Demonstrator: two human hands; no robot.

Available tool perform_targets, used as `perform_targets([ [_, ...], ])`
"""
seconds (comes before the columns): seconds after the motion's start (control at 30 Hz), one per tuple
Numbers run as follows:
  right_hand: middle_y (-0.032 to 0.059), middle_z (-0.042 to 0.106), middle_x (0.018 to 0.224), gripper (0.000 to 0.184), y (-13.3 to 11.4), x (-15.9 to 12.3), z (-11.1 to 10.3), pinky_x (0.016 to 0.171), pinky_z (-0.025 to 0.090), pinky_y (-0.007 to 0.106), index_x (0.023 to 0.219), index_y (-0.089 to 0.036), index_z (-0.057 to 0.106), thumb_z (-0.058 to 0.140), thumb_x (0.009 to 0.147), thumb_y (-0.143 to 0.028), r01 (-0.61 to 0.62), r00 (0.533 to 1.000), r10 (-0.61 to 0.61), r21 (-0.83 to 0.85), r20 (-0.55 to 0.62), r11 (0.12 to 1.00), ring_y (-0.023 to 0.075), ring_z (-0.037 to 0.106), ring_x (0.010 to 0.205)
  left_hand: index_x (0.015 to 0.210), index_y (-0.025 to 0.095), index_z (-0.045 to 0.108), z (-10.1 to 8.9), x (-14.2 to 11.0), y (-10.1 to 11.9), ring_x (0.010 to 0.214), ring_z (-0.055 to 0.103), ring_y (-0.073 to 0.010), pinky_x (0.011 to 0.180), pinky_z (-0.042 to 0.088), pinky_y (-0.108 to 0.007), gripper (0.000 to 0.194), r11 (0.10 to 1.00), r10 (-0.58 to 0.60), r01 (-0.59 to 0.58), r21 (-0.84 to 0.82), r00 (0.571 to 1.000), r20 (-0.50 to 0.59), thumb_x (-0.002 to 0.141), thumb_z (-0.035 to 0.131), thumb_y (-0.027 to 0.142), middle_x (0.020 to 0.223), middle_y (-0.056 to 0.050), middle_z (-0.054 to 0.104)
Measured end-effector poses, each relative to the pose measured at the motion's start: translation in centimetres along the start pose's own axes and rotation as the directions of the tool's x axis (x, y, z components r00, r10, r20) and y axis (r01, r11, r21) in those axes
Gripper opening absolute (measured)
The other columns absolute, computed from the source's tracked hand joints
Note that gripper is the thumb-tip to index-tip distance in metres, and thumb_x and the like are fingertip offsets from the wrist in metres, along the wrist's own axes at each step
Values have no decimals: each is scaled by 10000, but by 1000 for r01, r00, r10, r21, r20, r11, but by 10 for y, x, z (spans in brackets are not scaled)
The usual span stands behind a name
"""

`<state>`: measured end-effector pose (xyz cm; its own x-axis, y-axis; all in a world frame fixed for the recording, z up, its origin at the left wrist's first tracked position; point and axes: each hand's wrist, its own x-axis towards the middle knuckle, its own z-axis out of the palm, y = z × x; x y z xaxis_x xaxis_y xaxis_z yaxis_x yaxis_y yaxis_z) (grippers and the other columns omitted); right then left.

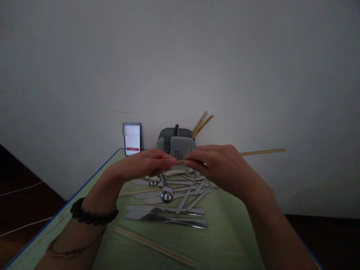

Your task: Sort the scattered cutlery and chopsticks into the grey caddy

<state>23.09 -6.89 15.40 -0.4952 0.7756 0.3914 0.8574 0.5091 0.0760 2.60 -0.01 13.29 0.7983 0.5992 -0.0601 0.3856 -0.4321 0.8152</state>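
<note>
My right hand [218,165] is closed around a wooden chopstick [263,152], which runs level and sticks out to the right. My left hand [147,164] meets it at the middle, fingertips pinched on the chopstick's left end. Both hands hover above a heap of metal cutlery [171,195]: spoons, forks and knives lying on the green table [225,240]. Behind the hands stands a grey cutlery holder [176,142] with a few chopsticks [201,124] leaning out of it.
A phone [132,139] with a lit screen leans on the white wall at the table's far end. Two knives [165,215] lie side by side nearer me. More chopsticks [153,245] lie at the near edge, another one [135,192] at left.
</note>
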Motion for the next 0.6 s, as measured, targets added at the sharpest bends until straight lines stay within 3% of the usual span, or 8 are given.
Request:
perform_targets([
  [0.13, 17, 709, 857, 218, 17, 2, 11, 631, 368, 232, 915, -224, 681, 505, 904, -353, -32, 999, 32, 39, 20, 999, 136, 617, 743, 692, 179, 512, 6, 3, 13, 545, 422, -110, 515, 344, -228, 351, 948, 40, 10, 319, 988, -151, 887, 330, 408, 605, 31, 454],
  [0.23, 28, 714, 875, 231, 24, 3, 16, 666, 395, 242, 947, -229, 686, 498, 906, -356, -34, 999, 31, 82, 29, 996, 149, 624, 763, 722, 187, 513, 10, 4, 16, 556, 459, -125, 531, 351, -243, 311, 873, 45, 46, 485, 983, -176, 892, 308, 349, 627, 26, 497],
  [0.6, 32, 712, 860, 246, 17, 6, 13, 623, 364, 236, 943, -244, 698, 490, 909, -371, -54, 996, 52, 40, 68, 998, 154, 622, 749, 772, 184, 496, 17, 8, 13, 624, 553, -163, 576, 369, -272, 253, 753, 54, 79, 653, 982, -181, 899, 291, 261, 690, -19, 573],
])
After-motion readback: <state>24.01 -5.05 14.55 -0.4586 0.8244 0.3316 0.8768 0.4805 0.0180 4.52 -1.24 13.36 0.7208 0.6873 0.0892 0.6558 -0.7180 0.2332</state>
